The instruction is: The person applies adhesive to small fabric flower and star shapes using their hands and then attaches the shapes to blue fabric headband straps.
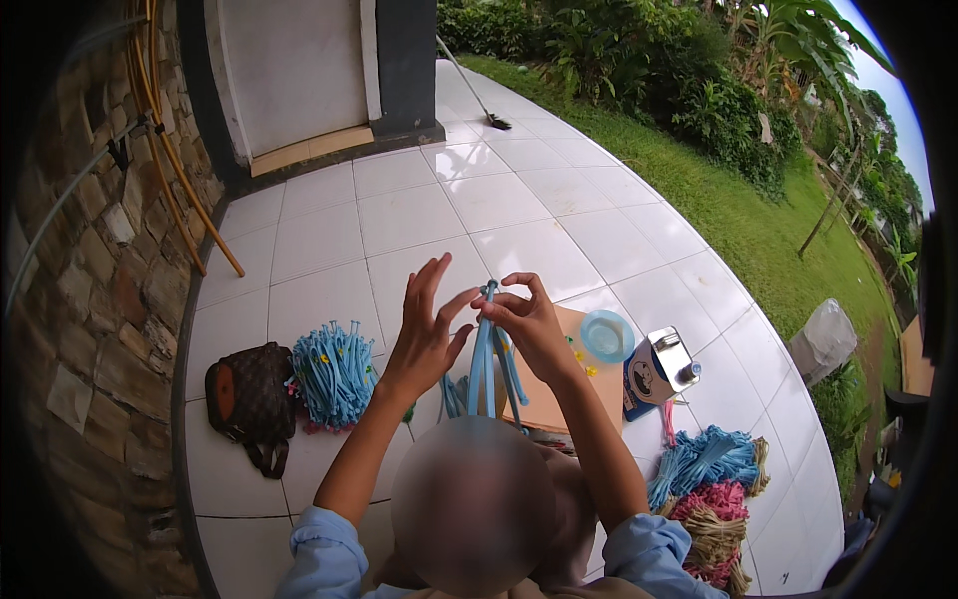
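Two hands up: right hand [529, 324] pinches blue strips [485, 359] at top, strips hanging vertical; left hand [424, 334] open, released. Dark carton [654, 374] stands by board [559, 394] right edge.

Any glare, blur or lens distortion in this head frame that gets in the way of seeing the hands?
Head view: soft, even daylight with faint sheen on the white floor tiles; fisheye bends the tile lines and blackens the corners; a blurred round patch covers the lower centre; left hand, right hand and blue strips stay sharp.
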Tool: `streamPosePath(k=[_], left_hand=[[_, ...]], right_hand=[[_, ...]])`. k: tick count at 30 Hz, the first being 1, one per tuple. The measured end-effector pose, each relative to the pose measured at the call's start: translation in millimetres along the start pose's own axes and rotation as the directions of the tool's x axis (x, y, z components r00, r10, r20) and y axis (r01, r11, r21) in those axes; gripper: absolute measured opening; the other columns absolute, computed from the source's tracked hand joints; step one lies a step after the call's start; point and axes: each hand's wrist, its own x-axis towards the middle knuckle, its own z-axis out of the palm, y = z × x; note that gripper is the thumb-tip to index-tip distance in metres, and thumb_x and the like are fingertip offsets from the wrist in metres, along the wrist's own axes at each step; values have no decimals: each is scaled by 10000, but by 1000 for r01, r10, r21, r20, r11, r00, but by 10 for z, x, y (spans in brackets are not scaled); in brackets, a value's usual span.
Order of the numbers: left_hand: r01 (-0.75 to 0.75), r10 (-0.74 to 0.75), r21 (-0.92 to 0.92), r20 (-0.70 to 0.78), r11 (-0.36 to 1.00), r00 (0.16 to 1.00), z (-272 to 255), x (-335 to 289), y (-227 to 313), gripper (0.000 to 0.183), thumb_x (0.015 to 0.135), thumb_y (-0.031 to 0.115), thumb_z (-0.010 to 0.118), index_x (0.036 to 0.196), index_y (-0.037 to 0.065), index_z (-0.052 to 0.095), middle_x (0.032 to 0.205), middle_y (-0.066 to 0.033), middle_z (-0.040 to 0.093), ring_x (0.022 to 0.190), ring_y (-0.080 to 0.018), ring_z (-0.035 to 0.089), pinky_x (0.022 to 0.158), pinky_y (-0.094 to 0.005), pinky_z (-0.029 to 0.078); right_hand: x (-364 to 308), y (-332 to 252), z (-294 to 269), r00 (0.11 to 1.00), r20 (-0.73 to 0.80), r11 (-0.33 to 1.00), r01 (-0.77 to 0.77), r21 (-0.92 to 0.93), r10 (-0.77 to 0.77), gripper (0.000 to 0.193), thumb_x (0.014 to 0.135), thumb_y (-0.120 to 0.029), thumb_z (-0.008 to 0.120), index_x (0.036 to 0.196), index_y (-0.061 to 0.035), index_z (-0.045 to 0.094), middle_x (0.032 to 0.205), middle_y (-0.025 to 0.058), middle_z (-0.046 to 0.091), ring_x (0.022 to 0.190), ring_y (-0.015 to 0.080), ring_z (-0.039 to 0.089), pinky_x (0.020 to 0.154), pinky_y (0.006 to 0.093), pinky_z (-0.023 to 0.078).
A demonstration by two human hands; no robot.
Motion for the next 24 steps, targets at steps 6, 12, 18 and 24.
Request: streamPosePath(k=[6, 12, 18, 24], left_hand=[[-162, 182, -150, 127, 975, 975, 21, 122, 210, 494, 742, 54, 640, 1174, 245, 497, 1302, -16, 407, 1245, -283, 349, 1080, -519, 234], [419, -237, -489, 391, 765, 889, -53, 425, 432, 173, 856, 91, 520, 1024, 70, 558, 846, -76, 610, 797, -241, 628, 769, -380, 499], [-4, 64, -332, 172, 943, 983, 144, 213, 305, 254, 842, 108, 573, 1086, 56, 523, 844, -135, 621, 772, -292, 623, 647, -366, 494], [234, -169, -356, 204, 905, 964, 254, -20, 332, 266, 792, 77, 633, 1015, 52, 489, 833, -106, 619, 766, -239, 633, 691, -340, 496]], right_hand=[[-166, -11, 46, 977, -95, 979, -185, 86, 193, 337, 885, -132, 560, 1133, -42, 350, 976, 102, 603, 814, 131, 581, 640, 232, 466], [-426, -191, -223, 990, -141, 974, -7, -228, -26, 307, 876, -89, 547, 1149, -25, 422, 1061, 128, 576, 844, 140, 564, 667, 255, 491], [-604, -406, -119, 951, -212, 965, 188, -183, -225, 562, 851, -85, 586, 1354, -31, 342, 1097, 127, 572, 840, 127, 552, 648, 244, 477], [-699, -329, -317, 969, -200, 988, 136, -71, -148, 476, 874, -148, 578, 1293, 11, 419, 977, 120, 629, 831, 106, 529, 659, 238, 455]])
